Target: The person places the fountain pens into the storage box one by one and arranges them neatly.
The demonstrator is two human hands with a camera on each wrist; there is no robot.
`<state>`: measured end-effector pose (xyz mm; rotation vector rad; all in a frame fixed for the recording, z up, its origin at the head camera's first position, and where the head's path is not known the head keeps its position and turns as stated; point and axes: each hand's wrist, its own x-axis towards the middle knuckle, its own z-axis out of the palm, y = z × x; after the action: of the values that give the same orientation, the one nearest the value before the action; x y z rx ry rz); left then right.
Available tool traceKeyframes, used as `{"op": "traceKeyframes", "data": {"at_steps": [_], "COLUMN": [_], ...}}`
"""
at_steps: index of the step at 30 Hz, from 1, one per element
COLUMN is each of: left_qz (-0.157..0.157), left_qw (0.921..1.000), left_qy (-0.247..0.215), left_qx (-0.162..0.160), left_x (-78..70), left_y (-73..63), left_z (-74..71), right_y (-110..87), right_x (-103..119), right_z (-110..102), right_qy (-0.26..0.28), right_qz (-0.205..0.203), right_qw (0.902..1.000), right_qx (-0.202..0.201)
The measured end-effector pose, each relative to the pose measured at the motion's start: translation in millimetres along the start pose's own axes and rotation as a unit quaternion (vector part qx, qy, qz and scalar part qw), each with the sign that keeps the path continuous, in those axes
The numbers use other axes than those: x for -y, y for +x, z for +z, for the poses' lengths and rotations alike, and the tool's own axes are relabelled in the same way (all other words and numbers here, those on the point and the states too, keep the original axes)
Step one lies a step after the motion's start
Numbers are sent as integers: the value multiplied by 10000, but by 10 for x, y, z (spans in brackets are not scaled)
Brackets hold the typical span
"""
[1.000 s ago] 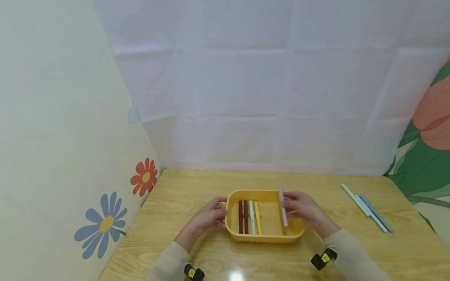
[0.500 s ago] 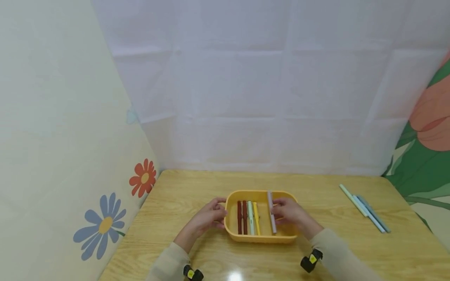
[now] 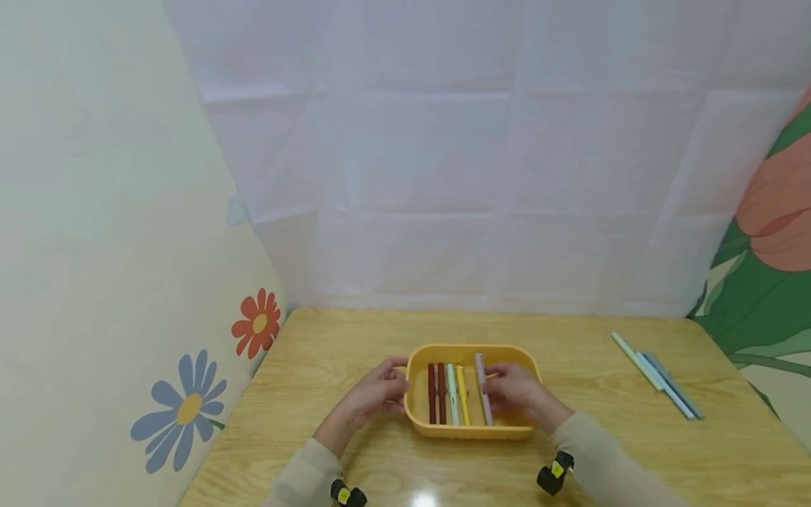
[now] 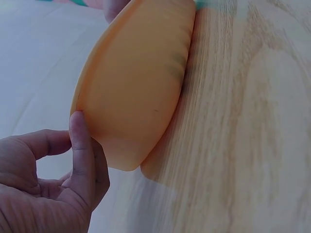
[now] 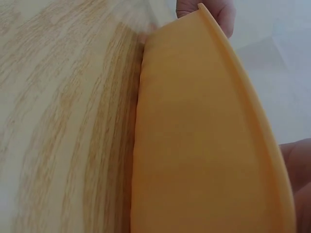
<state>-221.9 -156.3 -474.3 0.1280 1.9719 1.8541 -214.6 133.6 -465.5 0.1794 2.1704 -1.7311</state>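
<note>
A yellow tray (image 3: 472, 432) with rounded corners stands on the table. My left hand (image 3: 379, 389) pinches its left rim; the left wrist view shows thumb and fingers at the edge of the tray (image 4: 141, 82). Inside, two dark red pens (image 3: 441, 393), a pale green pen (image 3: 453, 394) and a yellow pen (image 3: 463, 394) lie side by side. My right hand (image 3: 516, 389) reaches over the right rim and pinches a lilac pen (image 3: 484, 389) just right of the yellow one. In the right wrist view the tray wall (image 5: 194, 131) hides the pens.
Right of the tray on the wooden table (image 3: 355, 327) lie a pale green pen (image 3: 636, 360), a light blue pen (image 3: 665, 387) and a grey-blue pen (image 3: 678, 389). A white cloth (image 3: 481, 176) hangs behind, and a flower-printed wall (image 3: 127, 282) borders the left.
My right hand has carried the lilac pen leftward and lower into the tray, closer to the yellow pen. The left hand has stayed at the rim.
</note>
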Motion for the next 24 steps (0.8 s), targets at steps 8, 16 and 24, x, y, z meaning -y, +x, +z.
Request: {"op": "traceKeyframes", "data": {"at_steps": [8, 16, 24], "left_qz": [20, 37, 32], "left_qw": [10000, 10000, 10000], "left_qy": [-27, -11, 2], "left_qx": [43, 72, 70], "left_x": [10, -13, -21], "left_y": [-8, -19, -23], "left_z": [-3, 7, 13], "right_y": [12, 30, 47], "right_x": [-16, -48, -60], "right_z": [50, 83, 106], "right_qy": [-114, 38, 58], "right_qz": [52, -28, 35], "right_qw": [9999, 9999, 9999], "right_qx": [-11, 126, 138]}}
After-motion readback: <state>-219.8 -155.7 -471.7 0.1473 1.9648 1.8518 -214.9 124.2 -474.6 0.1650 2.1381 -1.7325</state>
